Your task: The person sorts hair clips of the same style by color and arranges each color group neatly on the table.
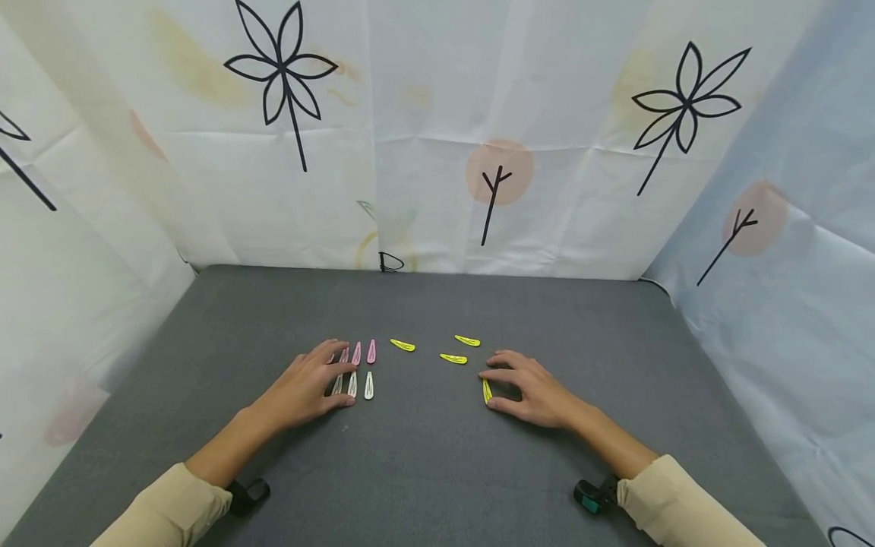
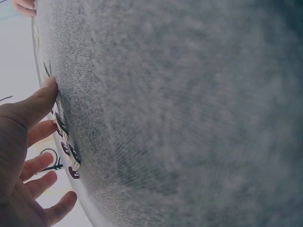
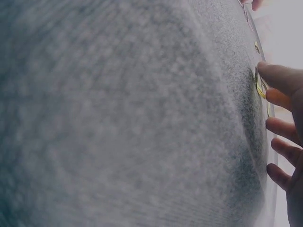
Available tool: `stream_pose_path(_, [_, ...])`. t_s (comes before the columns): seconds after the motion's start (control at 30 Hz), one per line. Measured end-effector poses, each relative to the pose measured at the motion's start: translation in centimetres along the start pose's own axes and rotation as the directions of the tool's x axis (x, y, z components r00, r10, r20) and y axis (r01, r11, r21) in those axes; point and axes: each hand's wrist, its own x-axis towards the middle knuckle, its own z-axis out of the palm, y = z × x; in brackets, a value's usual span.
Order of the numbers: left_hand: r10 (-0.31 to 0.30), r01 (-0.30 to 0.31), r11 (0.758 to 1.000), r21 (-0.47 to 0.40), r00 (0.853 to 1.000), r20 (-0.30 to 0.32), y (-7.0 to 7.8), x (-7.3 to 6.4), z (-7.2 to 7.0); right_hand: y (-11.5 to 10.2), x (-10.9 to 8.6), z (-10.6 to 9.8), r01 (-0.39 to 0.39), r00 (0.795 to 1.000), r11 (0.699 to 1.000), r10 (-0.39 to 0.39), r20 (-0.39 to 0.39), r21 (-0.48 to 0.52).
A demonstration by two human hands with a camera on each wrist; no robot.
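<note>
My left hand (image 1: pixel 305 386) reaches over the left end of two rows of snap hair clips. Its thumb and index finger pinch a white hair clip (image 1: pixel 352 384) at its two ends. Another white clip (image 1: pixel 369 386) lies just right of it, and one is partly covered by the fingers. Above them runs a row of pink hair clips (image 1: pixel 371 352), the leftmost ones partly hidden by the hand. On the right, my right hand (image 1: pixel 533 391) holds a yellow hair clip (image 1: pixel 487 391) end to end between thumb and index finger; its other fingers (image 3: pixel 284 127) are spread.
Three more yellow hair clips lie apart between the hands: one near the pink row (image 1: pixel 402 345), one farther back (image 1: pixel 468 340) and one closer (image 1: pixel 454 359). Everything is on a grey cloth-covered table (image 1: pixel 424 471), with printed white curtains (image 1: pixel 431 99) behind and at both sides.
</note>
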Motion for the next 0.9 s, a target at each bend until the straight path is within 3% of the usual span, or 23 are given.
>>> stream_pose_path(0.6, [0.038,-0.036,0.998,0.043,0.999,-0.033,0.20,0.27,-0.33,0.40,0.13,0.20,-0.025,0.998,0.998,0.028,-0.059,0.054])
stream_pose_path(0.9, [0.108,-0.105,0.993,0.050,0.991,-0.080,0.11,0.30,-0.36,0.74,0.00,0.51,-0.012,0.997,0.997,0.018,-0.079,0.078])
